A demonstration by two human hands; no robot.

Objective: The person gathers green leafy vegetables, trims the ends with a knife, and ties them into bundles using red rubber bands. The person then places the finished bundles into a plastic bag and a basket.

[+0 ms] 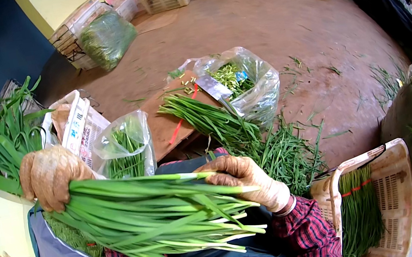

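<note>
My left hand, in a stained work glove, grips a large bunch of garlic chives. The leafy tops spread out behind it at the left, while the pale stem ends fan to the right across my lap. In the same kind of glove, my right hand pinches the pale end of one stalk on the bunch's upper side. Just beyond my knees, a tied-looking bundle of chives lies on a brown board, with a red strip beside it.
A clear plastic bag holds cut stem pieces. Loose trimmings pile up by my right knee. A plastic crate at right contains red-banded chives. Another bag of chives and a white crate stand left. Filled bags line the wall.
</note>
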